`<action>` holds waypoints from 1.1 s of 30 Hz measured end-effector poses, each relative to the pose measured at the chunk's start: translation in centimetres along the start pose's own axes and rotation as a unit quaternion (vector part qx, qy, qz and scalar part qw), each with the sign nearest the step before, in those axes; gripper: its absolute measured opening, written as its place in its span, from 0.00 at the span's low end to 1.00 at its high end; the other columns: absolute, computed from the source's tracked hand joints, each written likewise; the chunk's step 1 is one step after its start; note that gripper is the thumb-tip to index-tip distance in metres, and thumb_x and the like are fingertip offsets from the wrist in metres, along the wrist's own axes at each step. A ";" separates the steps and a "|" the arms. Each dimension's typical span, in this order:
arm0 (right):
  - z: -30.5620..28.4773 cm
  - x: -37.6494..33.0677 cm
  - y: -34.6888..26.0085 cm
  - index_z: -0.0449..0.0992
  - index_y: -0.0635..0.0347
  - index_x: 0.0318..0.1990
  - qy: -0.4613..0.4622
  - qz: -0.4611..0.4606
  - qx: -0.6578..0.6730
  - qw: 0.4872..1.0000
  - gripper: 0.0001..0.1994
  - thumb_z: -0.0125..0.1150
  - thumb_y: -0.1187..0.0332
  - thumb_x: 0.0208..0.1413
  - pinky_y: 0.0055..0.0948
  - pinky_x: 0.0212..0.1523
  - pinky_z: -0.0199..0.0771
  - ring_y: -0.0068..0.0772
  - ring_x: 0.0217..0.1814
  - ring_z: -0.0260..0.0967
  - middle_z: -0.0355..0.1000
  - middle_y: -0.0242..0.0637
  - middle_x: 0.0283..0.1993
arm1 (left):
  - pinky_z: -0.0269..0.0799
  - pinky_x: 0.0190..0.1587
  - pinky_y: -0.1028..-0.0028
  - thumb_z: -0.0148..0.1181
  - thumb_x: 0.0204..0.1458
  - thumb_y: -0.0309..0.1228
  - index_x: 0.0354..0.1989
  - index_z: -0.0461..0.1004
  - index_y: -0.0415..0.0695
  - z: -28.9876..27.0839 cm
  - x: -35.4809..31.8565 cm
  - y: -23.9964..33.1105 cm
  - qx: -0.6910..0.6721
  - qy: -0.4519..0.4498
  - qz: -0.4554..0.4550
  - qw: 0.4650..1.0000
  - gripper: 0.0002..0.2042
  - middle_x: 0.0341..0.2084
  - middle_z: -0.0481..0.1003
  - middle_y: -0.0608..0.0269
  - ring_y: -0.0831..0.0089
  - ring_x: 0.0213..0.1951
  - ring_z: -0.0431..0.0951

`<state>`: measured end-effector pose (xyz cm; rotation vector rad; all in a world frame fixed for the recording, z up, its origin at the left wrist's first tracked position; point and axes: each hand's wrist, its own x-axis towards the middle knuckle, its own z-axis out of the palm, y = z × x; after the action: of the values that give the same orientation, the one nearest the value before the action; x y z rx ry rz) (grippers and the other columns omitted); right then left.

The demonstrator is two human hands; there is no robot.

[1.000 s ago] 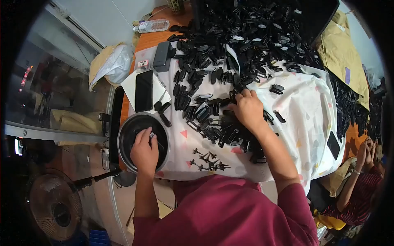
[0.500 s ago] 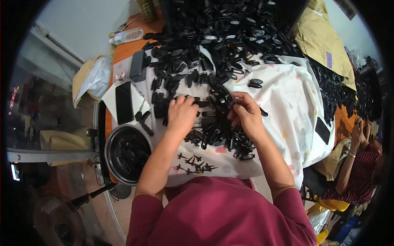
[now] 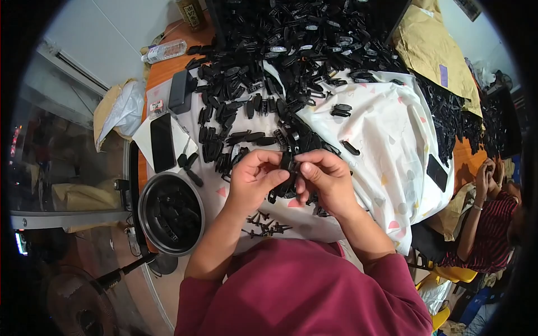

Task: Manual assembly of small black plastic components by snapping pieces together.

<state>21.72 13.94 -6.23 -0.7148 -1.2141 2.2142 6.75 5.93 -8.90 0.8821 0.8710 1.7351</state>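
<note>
Both hands joined on one small black plastic clip (image 3: 287, 167) above the near edge of the table (image 3: 168, 70).
The left hand (image 3: 253, 178) and right hand (image 3: 325, 179) meet over the white patterned cloth (image 3: 386, 140), fingers pinched shut on the clip between them; how the two halves sit is hidden. To seat it well, press squarely from both sides, keeping it clear of the heap of black plastic parts (image 3: 291, 50). The round dark metal bowl (image 3: 171, 213) waits at the near left corner.

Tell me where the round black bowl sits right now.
In the head view, the round black bowl sits at the table's left edge, just left of the left hand, below the black phone and beside the white cloth.
</note>
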 end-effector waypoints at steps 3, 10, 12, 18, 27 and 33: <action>0.1 -0.3 -0.5 0.70 0.63 0.38 0.014 -0.045 0.016 0.999 0.07 0.52 0.71 0.54 0.17 0.12 0.62 0.20 0.14 0.62 0.67 0.33 0.20 | 0.68 0.41 0.79 0.64 0.42 0.22 0.41 0.67 0.37 0.4 -0.1 0.0 0.098 0.041 0.027 0.994 0.17 0.34 0.72 0.63 0.78 0.36 0.71; -0.9 -0.4 -1.6 0.71 0.65 0.35 0.021 -0.007 -0.025 0.999 0.06 0.54 0.72 0.53 0.15 0.11 0.50 0.17 0.14 0.58 0.66 0.32 0.22 | 0.70 0.36 0.78 0.66 0.38 0.24 0.37 0.74 0.39 0.9 0.2 1.6 0.328 0.030 0.105 0.938 0.14 0.31 0.74 0.61 0.76 0.32 0.73; -1.0 -0.5 -1.6 0.71 0.65 0.35 0.017 -0.016 -0.007 1.000 0.06 0.55 0.72 0.53 0.15 0.10 0.49 0.17 0.14 0.57 0.66 0.32 0.22 | 0.71 0.35 0.78 0.65 0.37 0.23 0.36 0.74 0.39 1.2 0.4 2.5 0.416 -0.014 0.154 0.896 0.14 0.31 0.74 0.58 0.73 0.32 0.73; -0.9 -0.6 -1.9 0.71 0.64 0.33 -0.004 0.017 0.024 1.000 0.04 0.54 0.72 0.53 0.15 0.12 0.50 0.13 0.13 0.53 0.63 0.26 0.17 | 0.71 0.31 0.75 0.64 0.36 0.21 0.37 0.74 0.39 1.6 0.1 2.0 0.390 -0.009 0.135 0.911 0.15 0.30 0.74 0.59 0.69 0.28 0.74; 0.0 -1.0 -0.2 0.69 0.64 0.34 0.020 0.000 -0.016 1.000 0.05 0.55 0.72 0.53 0.15 0.14 0.58 0.18 0.17 0.60 0.67 0.34 0.30 | 0.70 0.39 0.80 0.57 0.47 0.21 0.46 0.70 0.37 2.0 -1.6 -0.4 0.079 0.081 -0.050 0.992 0.15 0.37 0.73 0.63 0.79 0.35 0.72; 0.0 -1.6 2.9 0.64 0.66 0.38 0.059 0.001 -0.092 0.994 0.10 0.56 0.71 0.52 0.19 0.20 0.69 0.23 0.23 0.68 0.68 0.37 0.30 | 0.68 0.46 0.73 0.53 0.50 0.23 0.47 0.67 0.36 2.0 -2.8 -1.7 -0.024 0.125 -0.103 0.987 0.15 0.43 0.71 0.56 0.71 0.43 0.72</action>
<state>22.31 11.54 -8.42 -0.9071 -1.3700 2.0480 9.99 4.07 -9.84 0.5285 1.0406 1.6994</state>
